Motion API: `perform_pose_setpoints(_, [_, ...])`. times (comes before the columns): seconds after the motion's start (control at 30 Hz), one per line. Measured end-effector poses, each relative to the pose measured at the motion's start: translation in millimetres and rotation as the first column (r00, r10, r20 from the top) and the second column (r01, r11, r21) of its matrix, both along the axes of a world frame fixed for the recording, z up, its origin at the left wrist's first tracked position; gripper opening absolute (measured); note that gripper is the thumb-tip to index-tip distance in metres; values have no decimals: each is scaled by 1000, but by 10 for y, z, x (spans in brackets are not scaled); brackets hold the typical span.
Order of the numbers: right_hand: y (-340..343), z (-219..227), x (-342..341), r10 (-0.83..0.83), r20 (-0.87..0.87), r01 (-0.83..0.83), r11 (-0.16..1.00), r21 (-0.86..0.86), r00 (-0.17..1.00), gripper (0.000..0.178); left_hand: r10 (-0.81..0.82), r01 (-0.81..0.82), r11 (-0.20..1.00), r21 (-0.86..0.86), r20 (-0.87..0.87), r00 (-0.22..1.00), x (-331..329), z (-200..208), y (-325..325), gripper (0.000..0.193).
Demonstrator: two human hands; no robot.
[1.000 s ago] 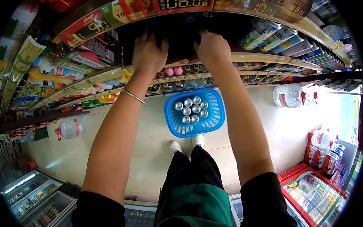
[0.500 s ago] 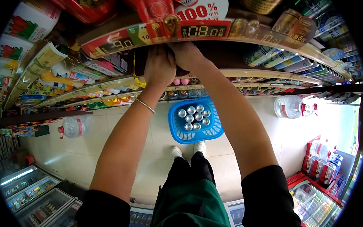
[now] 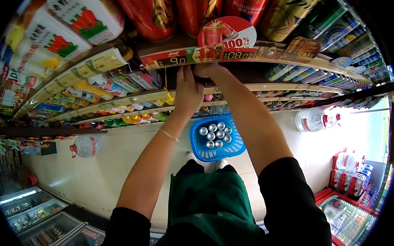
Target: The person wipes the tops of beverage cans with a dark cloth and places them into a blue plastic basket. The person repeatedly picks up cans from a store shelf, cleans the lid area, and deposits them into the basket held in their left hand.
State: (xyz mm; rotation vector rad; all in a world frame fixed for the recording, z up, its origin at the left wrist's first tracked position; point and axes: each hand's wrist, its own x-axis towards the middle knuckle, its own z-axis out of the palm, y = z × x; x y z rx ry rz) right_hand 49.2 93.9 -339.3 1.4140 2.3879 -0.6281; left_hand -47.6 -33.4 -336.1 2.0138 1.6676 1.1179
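Both my arms reach into a dark shelf gap below a shelf edge with price labels (image 3: 200,55). My left hand (image 3: 189,91) has its fingers stretched upward, their tips at the underside of that edge. Close beside it, my right hand (image 3: 211,73) bends inward at the wrist, its fingers hidden by the shelf edge and my left hand. Whatever either hand touches inside the gap cannot be seen. Down on the floor in front of my shoes, a blue plastic basket (image 3: 195,143) holds several upright cans (image 3: 219,134) with silver tops.
Red cans (image 3: 196,9) and a gold can (image 3: 289,16) stand on the upper shelf. White cartons (image 3: 84,12) are at the left. Cans fill the lower right shelf (image 3: 315,75). Large water bottles (image 3: 313,120) stand on the floor; glass-topped freezers (image 3: 37,203) are behind me.
My view has tilted and shifted, so more of the upper shelf's red cans shows. Both hands stay under the shelf edge; the left hand's fingers now show straighter. The basket's cans look the same.
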Motion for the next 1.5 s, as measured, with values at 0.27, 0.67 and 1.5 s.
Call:
perform_pose_setpoints(0.27, [-568,-222,-167,235,-394,-89,931,354,888,64,7,-1,999,-44,139,990,-101,172,-840,52])
perform_pose_setpoints(0.67, [-1769,633,1927,-366,-694,658,725,205,620,42,-190,206,979,6,402,895,1368,295,-295,49])
perform_pose_setpoints(1.5, [-2374,1859,2621,212,-504,185,757,626,837,59,-78,199,975,-104,674,734,2115,809,-920,65])
